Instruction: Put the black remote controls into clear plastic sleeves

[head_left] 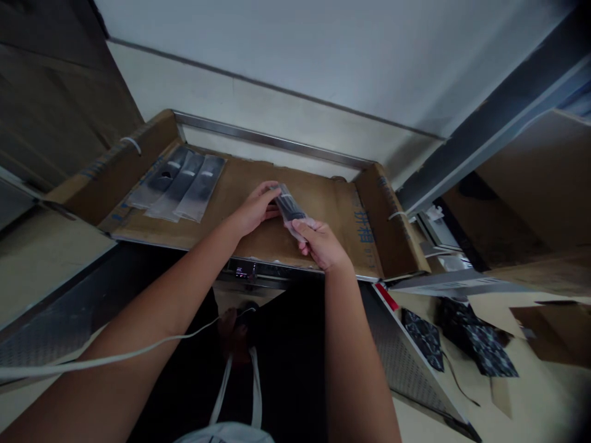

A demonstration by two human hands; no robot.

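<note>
A dark item in a clear plastic bag is held tilted between my two hands, over the cardboard-lined surface. My right hand pinches its near end, thumb on top. At the far end my left hand grips the bag's edge between thumb and curled fingers. What exactly the dark item is, I cannot make out. To the left, several similar bagged dark items lie side by side and partly overlapping on the cardboard.
Cardboard side walls stand at the left and right, with a metal rail along the back. A white cable crosses beneath my left forearm. Patterned dark bags and a cardboard box are at the right.
</note>
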